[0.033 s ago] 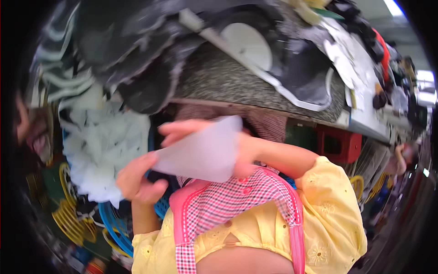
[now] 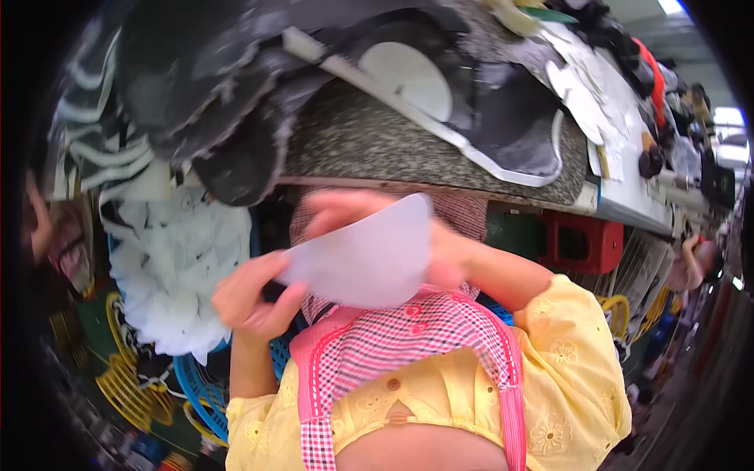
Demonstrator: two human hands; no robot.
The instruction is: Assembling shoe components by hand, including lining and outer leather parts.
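Observation:
A translucent white curved sheet piece (image 2: 361, 263) hangs in front of my apron, its narrow corner caught in the fingers of my left hand (image 2: 250, 297). Behind the sheet, from the right, reaches my right hand (image 2: 448, 263). Its fingers show blurred above the sheet's upper edge and point left. The rest of that hand is mostly covered, so whether it grips the sheet cannot be made out.
Beyond my hands stands a speckled worktop (image 2: 353, 149) with dark, white-edged pieces (image 2: 514, 129) and a white oval piece (image 2: 404, 82). To the left, a heap of white pieces (image 2: 181, 267) sits above a blue basket (image 2: 200, 392). A red stool (image 2: 585, 243) stands under the worktop.
The sheet has shifted slightly to the right and turned a little, showing more of its flat face. Both hands have moved slightly right with it.

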